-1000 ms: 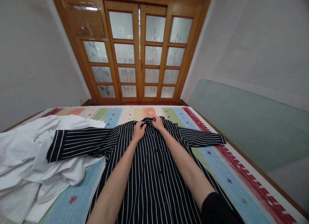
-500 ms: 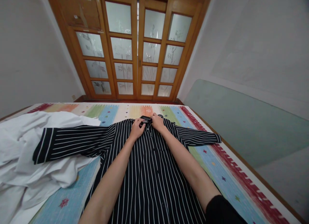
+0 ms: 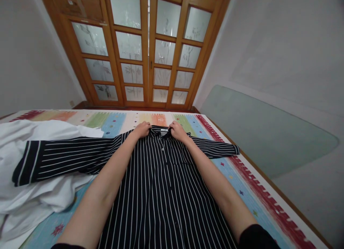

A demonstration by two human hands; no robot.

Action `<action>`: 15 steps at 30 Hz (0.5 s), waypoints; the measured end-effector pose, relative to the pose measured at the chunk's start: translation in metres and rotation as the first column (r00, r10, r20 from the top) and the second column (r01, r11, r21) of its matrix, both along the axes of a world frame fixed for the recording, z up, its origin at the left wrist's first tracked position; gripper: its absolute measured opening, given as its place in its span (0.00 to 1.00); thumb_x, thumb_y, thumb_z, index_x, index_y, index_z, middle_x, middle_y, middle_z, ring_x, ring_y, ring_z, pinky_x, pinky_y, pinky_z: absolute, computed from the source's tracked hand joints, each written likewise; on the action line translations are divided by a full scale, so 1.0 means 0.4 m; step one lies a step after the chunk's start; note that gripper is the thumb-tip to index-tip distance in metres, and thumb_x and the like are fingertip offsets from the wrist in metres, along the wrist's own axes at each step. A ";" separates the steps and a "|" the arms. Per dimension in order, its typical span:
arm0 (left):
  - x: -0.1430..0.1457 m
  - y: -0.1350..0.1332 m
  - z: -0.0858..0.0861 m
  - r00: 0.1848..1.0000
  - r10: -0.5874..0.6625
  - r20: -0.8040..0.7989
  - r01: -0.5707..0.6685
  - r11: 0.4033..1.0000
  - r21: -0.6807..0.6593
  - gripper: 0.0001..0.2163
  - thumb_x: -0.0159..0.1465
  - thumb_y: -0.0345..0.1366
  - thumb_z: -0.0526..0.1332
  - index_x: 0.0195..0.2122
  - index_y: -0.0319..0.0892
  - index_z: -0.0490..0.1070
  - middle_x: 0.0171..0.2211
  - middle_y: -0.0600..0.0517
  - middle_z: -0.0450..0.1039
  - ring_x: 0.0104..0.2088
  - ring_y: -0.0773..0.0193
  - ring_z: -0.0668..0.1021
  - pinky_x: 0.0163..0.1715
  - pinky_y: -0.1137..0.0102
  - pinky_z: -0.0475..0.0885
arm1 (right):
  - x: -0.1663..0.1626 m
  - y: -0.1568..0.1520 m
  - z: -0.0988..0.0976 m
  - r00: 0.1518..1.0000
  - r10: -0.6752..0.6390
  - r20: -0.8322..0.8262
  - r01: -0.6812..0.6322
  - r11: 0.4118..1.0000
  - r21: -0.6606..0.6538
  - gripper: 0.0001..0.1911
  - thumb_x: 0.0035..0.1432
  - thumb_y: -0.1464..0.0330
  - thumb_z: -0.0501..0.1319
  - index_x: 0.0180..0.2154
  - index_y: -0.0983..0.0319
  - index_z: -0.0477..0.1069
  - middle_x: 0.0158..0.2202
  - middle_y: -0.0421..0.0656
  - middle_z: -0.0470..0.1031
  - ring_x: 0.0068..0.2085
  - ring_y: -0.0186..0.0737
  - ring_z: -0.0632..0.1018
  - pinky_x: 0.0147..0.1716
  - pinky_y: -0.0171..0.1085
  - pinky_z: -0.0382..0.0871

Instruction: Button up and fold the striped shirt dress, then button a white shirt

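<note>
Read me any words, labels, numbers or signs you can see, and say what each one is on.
No text can be read.
Label inside the shirt collar, between left hand and right hand: white, print too small to read.
Scrap on the door: blurred, unreadable.
Bedcover: only small star marks, no letters.
</note>
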State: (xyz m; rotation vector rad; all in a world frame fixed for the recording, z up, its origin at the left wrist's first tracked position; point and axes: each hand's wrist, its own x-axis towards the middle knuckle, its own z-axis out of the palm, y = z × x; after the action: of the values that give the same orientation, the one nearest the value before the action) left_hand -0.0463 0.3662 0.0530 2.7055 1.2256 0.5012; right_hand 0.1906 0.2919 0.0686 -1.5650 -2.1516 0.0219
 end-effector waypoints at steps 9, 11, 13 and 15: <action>-0.007 0.001 0.018 0.982 0.184 -0.037 -0.181 0.981 0.066 0.15 0.57 0.23 0.54 0.40 0.42 0.75 0.43 0.41 0.72 0.51 0.48 0.70 0.51 0.59 0.67 | -0.051 0.046 -0.068 0.952 -0.008 -0.307 0.026 0.998 0.052 0.28 0.52 0.79 0.50 0.56 0.67 0.65 0.50 0.51 0.71 0.48 0.43 0.71 0.54 0.42 0.64; 0.003 -0.005 0.013 0.975 0.222 -0.006 -0.221 0.973 0.074 0.19 0.57 0.22 0.52 0.46 0.42 0.74 0.47 0.42 0.71 0.51 0.50 0.70 0.50 0.61 0.69 | -0.071 0.055 -0.095 0.929 -0.037 -0.369 0.036 0.999 -0.010 0.32 0.52 0.78 0.52 0.61 0.66 0.59 0.54 0.52 0.69 0.46 0.42 0.74 0.53 0.43 0.67; 0.005 -0.010 0.010 0.960 0.278 0.041 -0.280 0.956 0.084 0.22 0.57 0.21 0.51 0.52 0.40 0.70 0.51 0.41 0.68 0.53 0.51 0.70 0.50 0.61 0.69 | -0.083 0.057 -0.122 0.919 -0.054 -0.391 0.041 0.998 -0.043 0.36 0.51 0.79 0.52 0.63 0.65 0.57 0.58 0.53 0.67 0.46 0.42 0.75 0.52 0.44 0.68; -0.006 -0.009 0.010 0.936 0.344 0.078 -0.349 0.934 0.078 0.23 0.57 0.22 0.51 0.54 0.38 0.68 0.53 0.38 0.67 0.54 0.49 0.70 0.51 0.60 0.69 | -0.086 0.053 -0.143 0.922 -0.047 -0.385 0.044 0.999 -0.016 0.38 0.50 0.80 0.51 0.64 0.65 0.55 0.61 0.53 0.64 0.51 0.43 0.74 0.55 0.45 0.66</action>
State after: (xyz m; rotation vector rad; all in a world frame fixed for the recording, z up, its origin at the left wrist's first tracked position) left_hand -0.0487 0.3625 0.0570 2.5254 1.7132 0.6919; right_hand 0.1560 0.3130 0.0115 -1.4700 -1.8074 0.2985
